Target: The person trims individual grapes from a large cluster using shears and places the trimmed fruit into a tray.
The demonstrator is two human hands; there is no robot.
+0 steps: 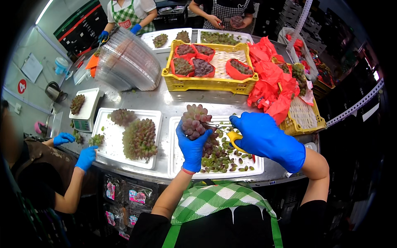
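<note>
A bunch of reddish-purple grapes (196, 119) is cupped in my left hand (193, 148), which wears a blue glove. My right hand (263, 135), gloved in blue too, grips scissors with yellow handles (235, 139). Their metal blades reach to the right side of the bunch; whether they touch a stem I cannot tell. Below both hands lies a white foam tray (186, 175). Loose green and purplish grapes (221, 161) are scattered in it, with more purple grapes partly hidden behind my left hand.
A second white tray (108, 152) with grape bunches is on the left, by a co-worker's gloved hands (85, 158) and a scale (83, 116). Ahead stand a yellow crate (211, 85) and stacked clear plastic containers (127, 60). Red wrapping (269, 80) is heaped right. Two people work opposite.
</note>
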